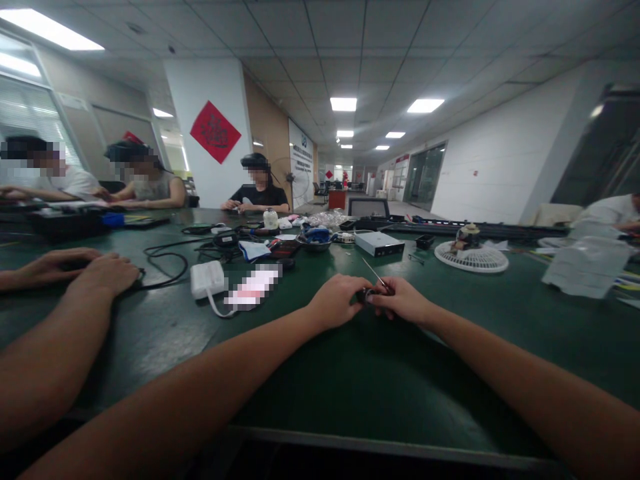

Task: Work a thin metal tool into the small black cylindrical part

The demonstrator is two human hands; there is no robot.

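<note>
Spreading under rectangular white lights (343, 104), a green table (390, 407) is overhung by left hand (334, 302) gripping dark part (366, 293), right hand (406, 301) gripping metal-shafted tool (375, 273).

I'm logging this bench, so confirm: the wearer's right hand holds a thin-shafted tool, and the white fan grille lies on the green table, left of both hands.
Wrong side: the head view shows the white fan grille to the right of the left hand and the right hand. The rest stands: it lies on the green table, and the right hand holds a thin-shafted tool.
</note>
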